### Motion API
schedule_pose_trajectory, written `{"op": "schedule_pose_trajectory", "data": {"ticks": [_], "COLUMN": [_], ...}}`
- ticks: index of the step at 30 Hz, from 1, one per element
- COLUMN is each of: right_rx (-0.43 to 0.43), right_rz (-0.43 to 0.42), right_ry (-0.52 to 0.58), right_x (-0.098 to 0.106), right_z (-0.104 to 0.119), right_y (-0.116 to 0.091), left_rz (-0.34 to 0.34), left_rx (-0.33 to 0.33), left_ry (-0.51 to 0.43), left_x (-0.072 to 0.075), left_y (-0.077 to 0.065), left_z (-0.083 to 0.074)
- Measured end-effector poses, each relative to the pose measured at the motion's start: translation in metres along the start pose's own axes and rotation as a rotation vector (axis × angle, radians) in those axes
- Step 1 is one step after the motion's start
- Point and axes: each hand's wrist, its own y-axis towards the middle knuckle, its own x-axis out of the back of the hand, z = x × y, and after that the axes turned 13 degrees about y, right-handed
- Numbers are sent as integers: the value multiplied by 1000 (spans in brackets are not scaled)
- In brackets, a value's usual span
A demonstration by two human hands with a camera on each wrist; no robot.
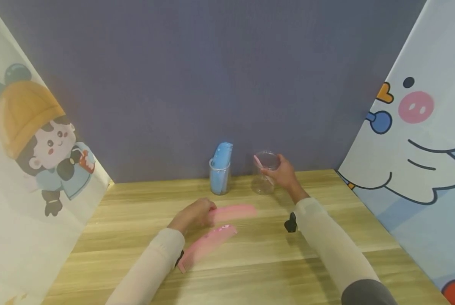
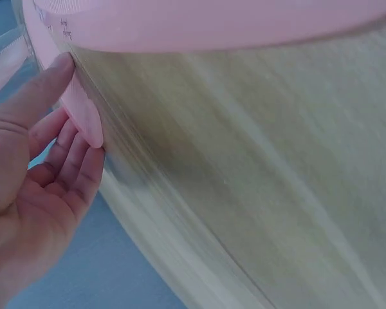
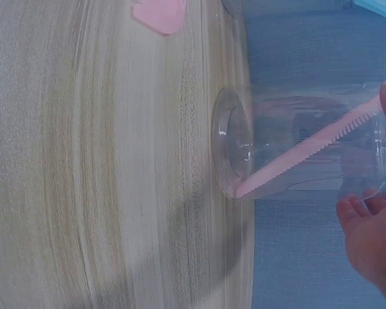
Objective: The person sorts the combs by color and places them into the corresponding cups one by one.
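Observation:
My left hand point(image 1: 194, 214) pinches one end of a pink comb point(image 1: 235, 211) just over the table. Nearer to me lies a second pink comb point(image 1: 209, 245), close by the left wrist. With thumb and fingers round its upper part, my right hand point(image 1: 287, 173) holds a clear plastic cup point(image 3: 296, 103), which stands upright on the table. Inside that cup a thin pink comb point(image 3: 309, 146) leans slantwise. To its left, a second clear cup point(image 1: 213, 186) holds blue combs point(image 1: 223, 156) that stick out above the rim.
Everything stands on a wood-grain table point(image 1: 265, 271). A dark grey-blue panel point(image 1: 227, 84) rises right behind the cups. Side walls with cartoon prints point(image 1: 48, 140) close in the left and right. A black wrist strap piece point(image 1: 290, 223) hangs by the right cuff.

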Motion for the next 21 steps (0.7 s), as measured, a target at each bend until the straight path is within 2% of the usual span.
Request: {"op": "schedule_pose_trajectory", "data": {"ticks": [6,11,15,21], "right_rx": [11,18,9,0], "right_rz": [-3,-8,-28,-1], "right_ry": [5,-4,-8,-3], "right_x": [-3,0,4,0], "right_z": [1,1,0,-1], "right_y": [0,1,0,-1], "left_rz": [-23,-31,-3,28], "left_rx": [-9,-3,0,-15], "left_ry": [24,49,0,-69], "left_x": [-2,4,8,10], "left_y": [-3,-1,1,-2], "left_z": [1,-5,-8,-1]}}
